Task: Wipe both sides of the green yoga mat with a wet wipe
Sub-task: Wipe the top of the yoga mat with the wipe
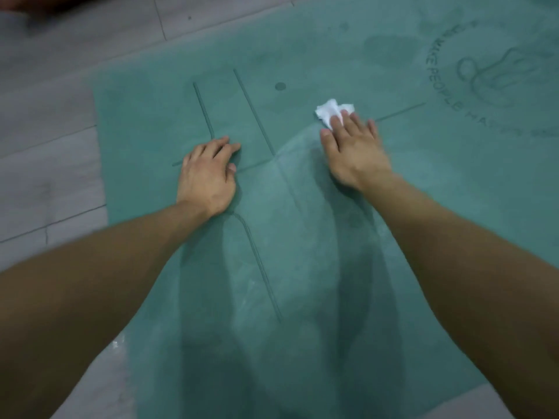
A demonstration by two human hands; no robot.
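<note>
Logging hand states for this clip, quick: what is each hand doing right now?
Left hand: open, fingers flat on the green yoga mat.
Right hand: open, straight fingers pressing the crumpled white wet wipe onto the mat.

Cropped by the top, right and bottom edges: green yoga mat. Its printed ring of lettering is blurred, only partly legible, and cut off at right. The wet wipe is partly hidden under the fingers of the right hand. Dark shape, top left: blurred, unidentifiable.

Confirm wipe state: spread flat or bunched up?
Bunched up: the wet wipe shows crumpled white folds, pressed onto the mat by the right hand.
</note>
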